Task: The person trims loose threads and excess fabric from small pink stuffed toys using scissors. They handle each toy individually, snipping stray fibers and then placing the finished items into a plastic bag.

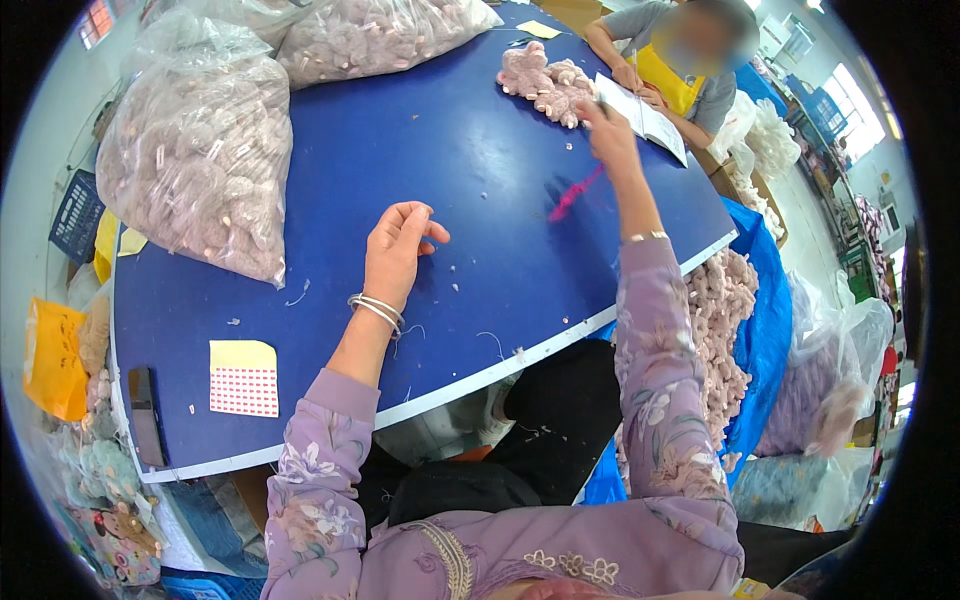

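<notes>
My left hand (396, 250) hovers over the blue table, thumb and fingers curled together in a pinch. Whatever lies between the fingertips, if anything, is too small to make out. Farther off to the right, my right hand (613, 145) is closed round a small dark tool, blurred and mostly hidden. A bright pink cord (575, 195) hangs below that hand. Just beyond it lies a pile of fluffy pale pink pieces (545, 82) on the table, beside an open notebook (645, 115).
A co-worker in a yellow apron (675, 80) writes at the far right. Clear bags of plush pieces (200, 150) fill the left back. A sticker sheet (244, 378) and a phone (147, 415) lie near left. Right of my legs, a blue sack (765, 330) holds more plush.
</notes>
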{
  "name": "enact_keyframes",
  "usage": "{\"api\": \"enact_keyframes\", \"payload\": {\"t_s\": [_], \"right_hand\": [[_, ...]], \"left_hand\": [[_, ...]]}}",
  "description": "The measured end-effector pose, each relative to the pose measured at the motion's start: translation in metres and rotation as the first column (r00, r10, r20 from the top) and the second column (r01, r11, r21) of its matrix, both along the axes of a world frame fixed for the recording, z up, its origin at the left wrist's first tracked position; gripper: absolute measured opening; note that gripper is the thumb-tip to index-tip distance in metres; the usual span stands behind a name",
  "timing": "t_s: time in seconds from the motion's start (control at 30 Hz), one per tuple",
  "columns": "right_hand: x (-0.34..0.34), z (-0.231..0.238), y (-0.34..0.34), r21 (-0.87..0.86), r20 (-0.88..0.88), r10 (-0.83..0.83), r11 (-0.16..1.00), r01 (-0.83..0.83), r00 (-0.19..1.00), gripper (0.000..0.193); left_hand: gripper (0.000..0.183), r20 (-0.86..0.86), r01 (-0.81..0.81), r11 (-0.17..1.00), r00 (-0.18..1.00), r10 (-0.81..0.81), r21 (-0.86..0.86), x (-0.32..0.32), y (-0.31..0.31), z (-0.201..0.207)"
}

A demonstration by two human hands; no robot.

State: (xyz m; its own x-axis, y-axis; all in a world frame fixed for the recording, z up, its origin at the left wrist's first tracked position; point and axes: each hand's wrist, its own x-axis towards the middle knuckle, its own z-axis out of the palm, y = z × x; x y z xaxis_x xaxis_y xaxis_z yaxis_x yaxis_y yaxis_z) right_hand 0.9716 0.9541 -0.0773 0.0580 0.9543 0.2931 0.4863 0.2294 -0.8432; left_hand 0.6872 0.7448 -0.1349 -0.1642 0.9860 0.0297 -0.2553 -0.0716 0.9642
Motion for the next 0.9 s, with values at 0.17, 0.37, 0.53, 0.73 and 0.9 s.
{"api": "enact_keyframes", "payload": {"t_s": [0.17,0.37,0.53,0.73,0.9], "right_hand": [[-0.047,-0.033,0.067,0.382,0.479,-0.193,0.924,-0.005,0.857,0.049],[-0.068,-0.057,0.066,0.111,0.712,-0.124,0.992,0.063,0.691,0.034],[-0.085,-0.061,-0.023,0.275,0.7,0.07,0.892,-0.358,0.711,0.026],[-0.094,-0.019,-0.159,-0.071,0.415,0.595,0.775,-0.628,0.688,0.013],[-0.085,-0.011,-0.174,-0.145,-0.736,0.363,0.739,-0.657,0.571,0.019]], "left_hand": [[0.018,-0.071,-0.005,1.0,0.997,0.005,-0.003,-0.003,-0.001,-0.004],[0.017,-0.076,0.016,1.0,0.997,-0.015,0.017,-0.002,-0.001,-0.004],[0.016,-0.095,-0.022,1.0,0.995,0.023,0.019,-0.003,-0.001,-0.002],[0.022,-0.076,-0.106,0.991,0.991,0.112,0.08,0.001,0.002,-0.006],[0.053,-0.006,-0.051,0.987,0.999,0.053,0.151,-0.002,0.001,-0.005]]}}
